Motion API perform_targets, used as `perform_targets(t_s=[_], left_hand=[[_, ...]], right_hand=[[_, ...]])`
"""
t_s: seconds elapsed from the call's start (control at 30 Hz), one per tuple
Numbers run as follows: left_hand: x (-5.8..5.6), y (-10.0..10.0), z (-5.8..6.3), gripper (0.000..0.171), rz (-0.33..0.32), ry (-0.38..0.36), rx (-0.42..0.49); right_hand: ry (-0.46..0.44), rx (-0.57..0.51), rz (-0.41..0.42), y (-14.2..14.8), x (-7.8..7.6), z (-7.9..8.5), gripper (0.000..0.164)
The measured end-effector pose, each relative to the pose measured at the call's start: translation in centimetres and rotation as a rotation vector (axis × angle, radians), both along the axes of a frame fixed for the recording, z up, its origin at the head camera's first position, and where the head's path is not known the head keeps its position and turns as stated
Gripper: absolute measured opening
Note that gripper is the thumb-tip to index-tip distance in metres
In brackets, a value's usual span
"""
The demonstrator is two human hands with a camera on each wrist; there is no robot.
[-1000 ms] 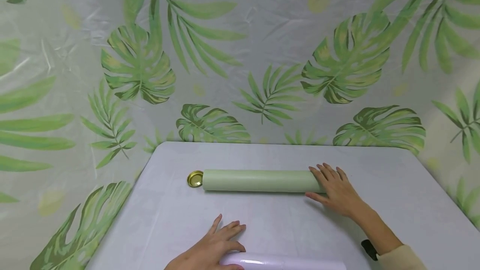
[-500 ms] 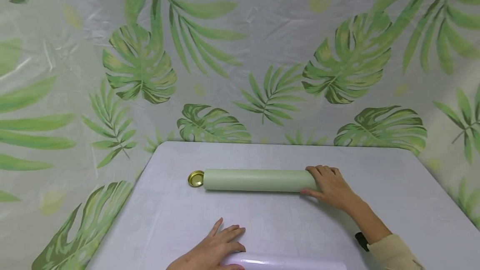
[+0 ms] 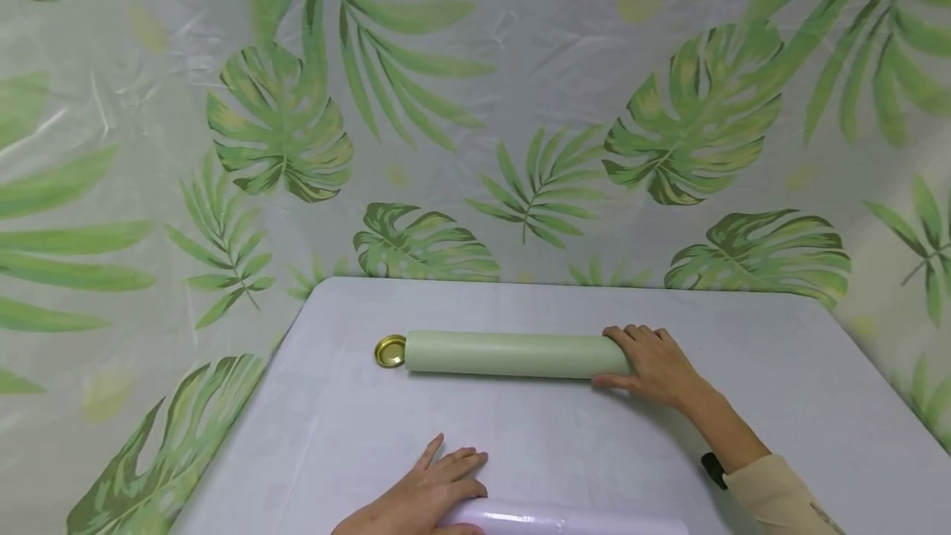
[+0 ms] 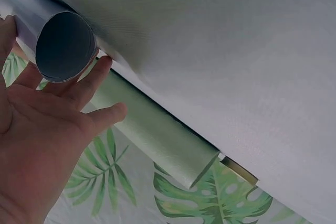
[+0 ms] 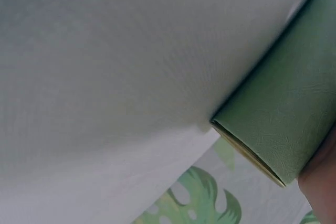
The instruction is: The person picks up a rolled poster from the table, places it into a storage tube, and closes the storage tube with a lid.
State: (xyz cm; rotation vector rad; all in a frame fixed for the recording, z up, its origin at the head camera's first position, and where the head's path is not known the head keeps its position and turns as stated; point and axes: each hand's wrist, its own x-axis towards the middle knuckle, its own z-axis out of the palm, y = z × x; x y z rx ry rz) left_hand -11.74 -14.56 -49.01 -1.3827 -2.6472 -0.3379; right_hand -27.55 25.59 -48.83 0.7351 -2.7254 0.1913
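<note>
A pale green rolled sheet [image 3: 513,354] lies across the far half of the table. My right hand [image 3: 661,370] grips its right end, fingers over the far side and thumb along the near side. In the right wrist view, the green roll's end [image 5: 278,114] shows with only a bit of the hand beside it. A glossy lavender roll [image 3: 572,518] lies at the bottom edge of the head view, partly cut off. Around its left end my left hand [image 3: 423,490] holds it between thumb and fingers. The left wrist view shows this roll's open, hollow end [image 4: 65,48].
A small round gold dish [image 3: 390,351] sits at the green roll's left end, partly hidden by it. Under everything is a table [image 3: 357,428] with a white cover. Behind the far edge hangs a leaf-patterned curtain [image 3: 550,106].
My right hand has shifted slightly left, its spread fingers closing round the green roll's end. The roll's left end has swung slightly away from me. My left hand stays on the lavender roll.
</note>
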Motion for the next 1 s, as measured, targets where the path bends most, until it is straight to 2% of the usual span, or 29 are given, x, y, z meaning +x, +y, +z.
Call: perform_targets(t_s=[0.23,0.3,0.43,0.63,0.87,1.0], left_hand=[[0.06,0.20,-0.09,0.041,0.005,-0.058,-0.013],[0.08,0.24,-0.19,0.040,0.004,-0.051,-0.011],[0.17,0.26,-0.26,0.036,0.001,-0.049,0.023],[0.27,0.16,-0.14,0.032,0.003,-0.091,0.069],[0.30,-0.01,-0.25,0.028,0.004,-0.033,0.094],[0.28,-0.25,-0.16,0.026,0.006,-0.031,0.106]], right_hand=[[0.028,0.007,0.001,-0.08,-0.08,-0.20,0.080],[0.035,0.008,0.002,-0.08,-0.08,-0.28,0.080],[0.038,0.007,0.003,-0.02,-0.03,-0.34,0.079],[0.070,0.013,0.026,0.12,-0.10,-0.54,0.077],[0.127,0.016,0.062,0.18,-0.15,-0.62,0.075],[0.165,0.017,0.078,0.24,-0.07,-0.44,0.076]])
